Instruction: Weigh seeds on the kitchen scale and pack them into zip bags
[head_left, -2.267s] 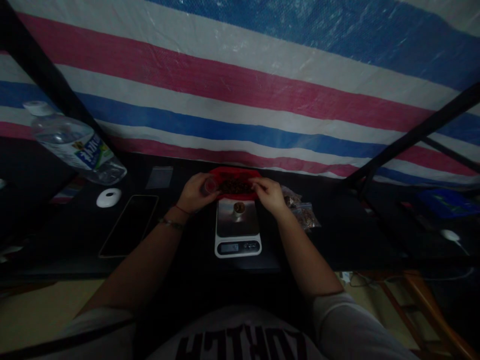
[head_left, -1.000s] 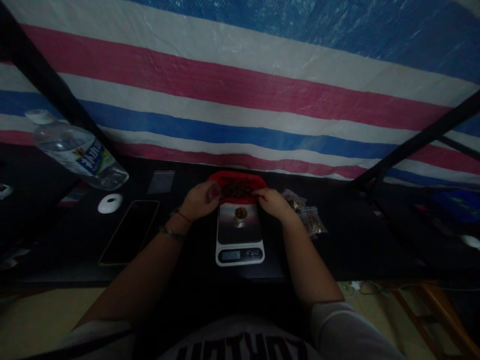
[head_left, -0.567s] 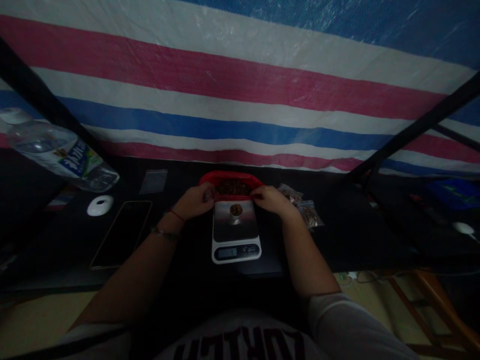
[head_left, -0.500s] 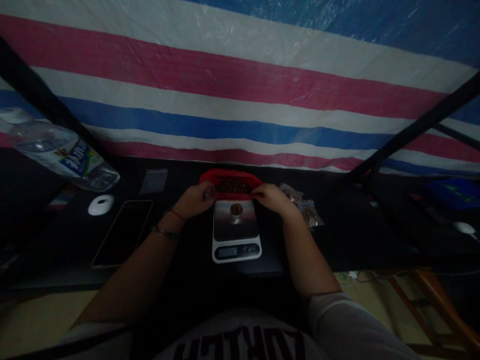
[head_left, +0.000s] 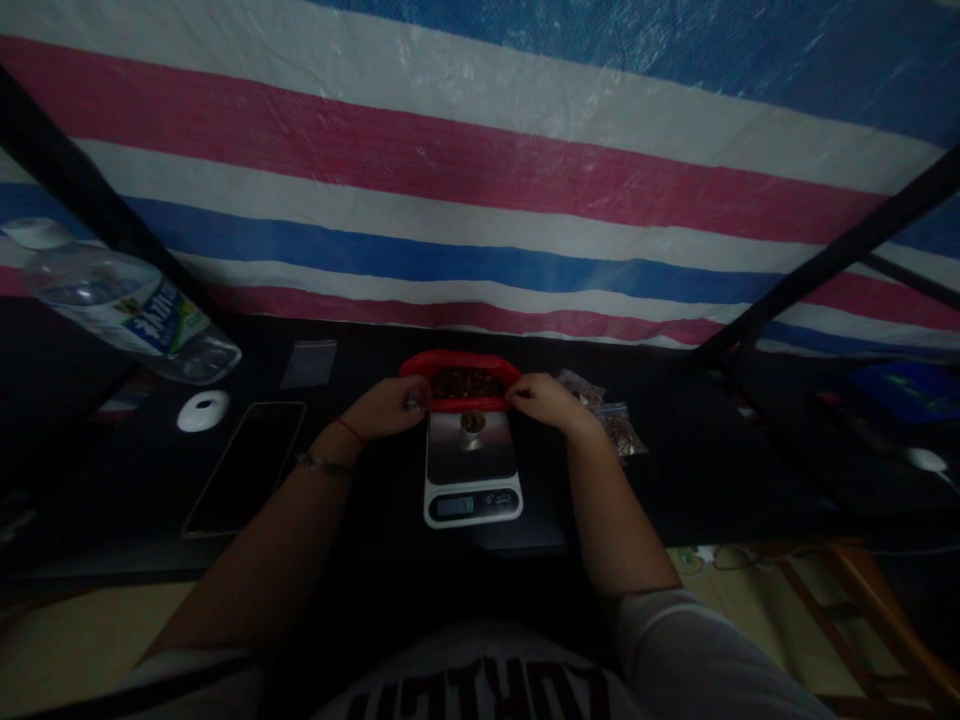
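Observation:
A red bag (head_left: 469, 405) with its mouth spread wide lies behind the scale, showing small dark brown pieces (head_left: 469, 383) inside. My left hand (head_left: 397, 403) pinches the bag's left edge. At the opposite edge, the fingers of my right hand (head_left: 536, 396) are closed on the rim. Just in front stands a white kitchen scale (head_left: 474, 505) with a metal plate and a small display, its digits too dim to read. On the plate sits a small round cup (head_left: 472, 440) heaped with brown bits.
Right of the bag lie small filled zip bags (head_left: 621, 432). To the left are a flat clear zip bag (head_left: 310, 363), a white mouse-shaped object (head_left: 203, 410), a phone (head_left: 246, 468) and a plastic bottle (head_left: 127, 300). Behind hangs a striped tarp (head_left: 450, 260).
The red bag's near rim has come slightly lower, towards the scale, and more of the brown contents shows. Both hands have shifted a little with it and keep their hold.

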